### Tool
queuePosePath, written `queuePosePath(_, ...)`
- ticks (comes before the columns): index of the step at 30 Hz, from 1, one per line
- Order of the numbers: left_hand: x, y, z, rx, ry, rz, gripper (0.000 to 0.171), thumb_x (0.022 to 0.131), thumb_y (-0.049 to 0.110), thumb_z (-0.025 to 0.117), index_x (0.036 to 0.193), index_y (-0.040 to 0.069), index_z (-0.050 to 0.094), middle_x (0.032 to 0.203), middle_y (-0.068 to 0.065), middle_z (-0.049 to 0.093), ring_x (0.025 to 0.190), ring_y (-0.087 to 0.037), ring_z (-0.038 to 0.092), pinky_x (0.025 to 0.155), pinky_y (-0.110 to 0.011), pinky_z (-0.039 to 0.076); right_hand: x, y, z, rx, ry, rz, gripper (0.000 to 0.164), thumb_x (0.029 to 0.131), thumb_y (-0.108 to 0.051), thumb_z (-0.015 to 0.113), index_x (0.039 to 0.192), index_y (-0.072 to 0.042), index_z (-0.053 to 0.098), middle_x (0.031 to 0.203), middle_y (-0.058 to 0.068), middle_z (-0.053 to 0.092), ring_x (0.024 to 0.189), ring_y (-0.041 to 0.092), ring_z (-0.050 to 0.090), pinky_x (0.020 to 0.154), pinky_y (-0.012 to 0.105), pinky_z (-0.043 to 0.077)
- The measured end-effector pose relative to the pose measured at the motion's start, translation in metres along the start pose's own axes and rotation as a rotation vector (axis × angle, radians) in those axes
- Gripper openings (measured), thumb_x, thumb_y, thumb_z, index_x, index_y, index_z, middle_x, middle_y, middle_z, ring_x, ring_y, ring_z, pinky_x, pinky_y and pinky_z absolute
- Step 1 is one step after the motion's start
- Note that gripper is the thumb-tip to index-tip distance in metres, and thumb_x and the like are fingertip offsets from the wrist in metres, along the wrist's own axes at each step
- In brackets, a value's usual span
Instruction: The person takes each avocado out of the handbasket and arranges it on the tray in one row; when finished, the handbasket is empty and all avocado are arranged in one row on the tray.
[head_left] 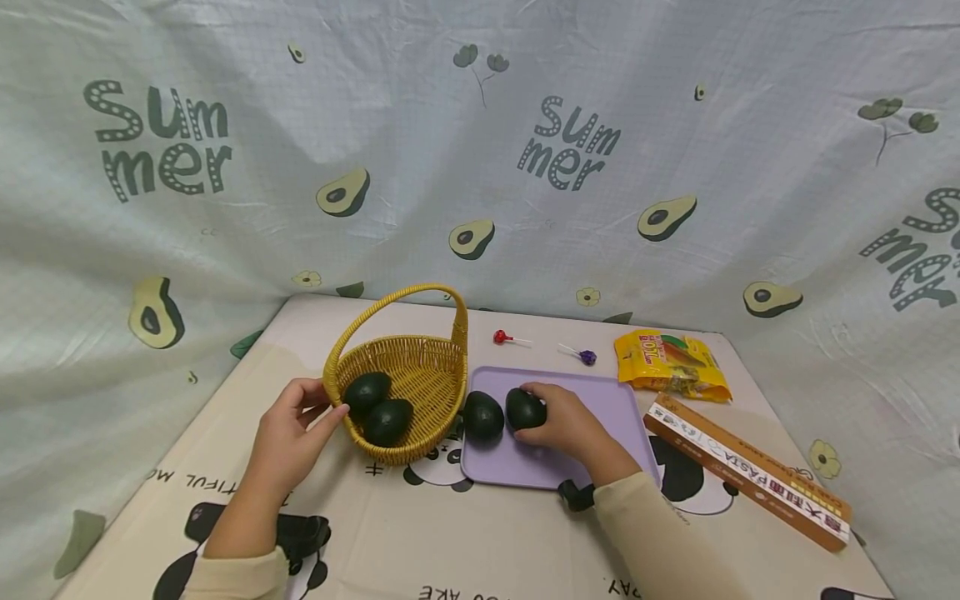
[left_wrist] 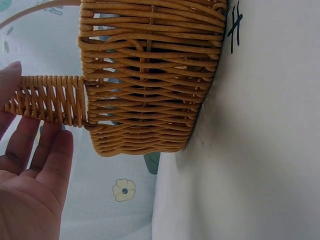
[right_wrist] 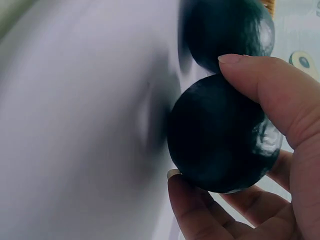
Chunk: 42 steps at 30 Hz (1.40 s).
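Observation:
My left hand (head_left: 288,433) pinches the base of the handle of a yellow wicker basket (head_left: 442,408), thumb on one side and fingers on the other in the left wrist view. Two dark green avocados (head_left: 387,422) lie inside the basket. My right hand (head_left: 566,421) holds another avocado (right_wrist: 222,135) between thumb and fingers, over a lilac tray (head_left: 600,392). Beside it, at the tray's left edge, sits one more avocado (head_left: 482,418). In the right wrist view the held avocado stands very near that one; whether they touch I cannot tell.
Behind the tray lie a red lollipop (head_left: 500,337) and a purple lollipop (head_left: 588,357). To the right are a yellow snack bag (head_left: 667,362) and a long brown pasta box (head_left: 750,471). A printed curtain (head_left: 420,125) hangs behind the table (head_left: 390,533).

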<state>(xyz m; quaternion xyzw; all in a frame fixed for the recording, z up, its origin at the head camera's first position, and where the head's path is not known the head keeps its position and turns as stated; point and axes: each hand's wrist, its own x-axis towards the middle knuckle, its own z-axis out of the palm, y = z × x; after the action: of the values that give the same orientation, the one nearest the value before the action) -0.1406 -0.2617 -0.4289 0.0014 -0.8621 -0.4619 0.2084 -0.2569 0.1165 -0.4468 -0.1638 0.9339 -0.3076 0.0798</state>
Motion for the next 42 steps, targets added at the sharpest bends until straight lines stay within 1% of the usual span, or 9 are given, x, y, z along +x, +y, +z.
queuePosePath(5,0.0,0.0,0.0,0.009,0.001,-0.013,0.036,0.095,0.022,0.075,0.123,0.007,0.057,0.123,-0.006,0.064,0.113,-0.002,0.057,0.099,-0.011,0.05,0.0,0.0,0.001,-0.034,-0.005,-0.025,0.078,0.076,-0.035,0.093,0.143,-0.015,0.059,0.139,0.008,0.063,0.121,0.026,0.059,0.108,0.053,0.051)
queuePosePath(7,0.0,0.0,0.0,0.01,0.0,-0.015,0.036,0.096,0.022,0.075,0.123,0.007,0.057,0.123,-0.006,0.064,0.113,-0.002,0.057,0.099,-0.011,0.05,-0.001,-0.001,-0.001,-0.033,-0.02,-0.032,0.078,0.077,-0.036,0.091,0.145,-0.015,0.058,0.14,0.008,0.062,0.12,0.026,0.059,0.108,0.053,0.051)
queuePosePath(11,0.0,0.0,0.0,0.006,-0.001,-0.009,0.037,0.095,0.022,0.075,0.123,0.007,0.058,0.123,-0.006,0.064,0.112,0.0,0.057,0.098,-0.009,0.049,-0.003,-0.003,-0.007,-0.034,-0.047,-0.042,0.073,0.082,-0.034,0.087,0.146,-0.015,0.057,0.137,0.008,0.064,0.117,0.024,0.06,0.106,0.05,0.053)
queuePosePath(15,0.0,0.0,-0.001,-0.004,0.003,-0.002,0.037,0.095,0.022,0.076,0.123,0.006,0.058,0.123,-0.007,0.064,0.11,0.004,0.056,0.096,-0.006,0.048,-0.001,-0.007,-0.011,-0.029,-0.06,-0.05,0.063,0.085,-0.032,0.084,0.141,-0.015,0.061,0.132,0.008,0.067,0.11,0.022,0.062,0.103,0.047,0.055)
queuePosePath(20,0.0,-0.001,0.0,-0.014,-0.003,-0.002,0.036,0.095,0.022,0.076,0.123,0.006,0.058,0.123,-0.007,0.064,0.109,0.008,0.054,0.095,-0.004,0.047,0.002,-0.009,-0.011,-0.026,-0.07,-0.041,0.056,0.083,-0.033,0.086,0.133,-0.016,0.066,0.126,0.005,0.068,0.102,0.019,0.062,0.098,0.044,0.057)
queuePosePath(27,0.0,-0.001,0.0,-0.01,-0.005,-0.007,0.036,0.095,0.022,0.075,0.123,0.006,0.058,0.123,-0.007,0.065,0.109,0.007,0.054,0.097,-0.006,0.048,0.001,-0.012,-0.012,-0.039,-0.056,-0.047,0.057,0.083,-0.033,0.086,0.133,-0.015,0.066,0.128,0.006,0.068,0.11,0.021,0.062,0.103,0.046,0.055)
queuePosePath(34,0.0,0.0,0.0,-0.008,-0.001,0.006,0.036,0.095,0.021,0.076,0.123,0.006,0.058,0.122,-0.006,0.065,0.108,0.008,0.055,0.096,-0.006,0.048,-0.003,-0.012,-0.016,-0.029,-0.046,-0.047,0.052,0.089,-0.033,0.081,0.135,-0.014,0.065,0.13,0.008,0.067,0.114,0.024,0.063,0.104,0.047,0.054)
queuePosePath(42,-0.001,0.0,0.0,-0.004,0.0,-0.006,0.037,0.095,0.022,0.076,0.123,0.006,0.058,0.122,-0.007,0.065,0.109,0.008,0.054,0.097,-0.007,0.048,-0.008,-0.015,-0.024,-0.042,-0.024,-0.098,0.051,0.093,-0.032,0.076,0.137,-0.009,0.064,0.129,0.01,0.069,0.115,0.029,0.064,0.102,0.05,0.055)
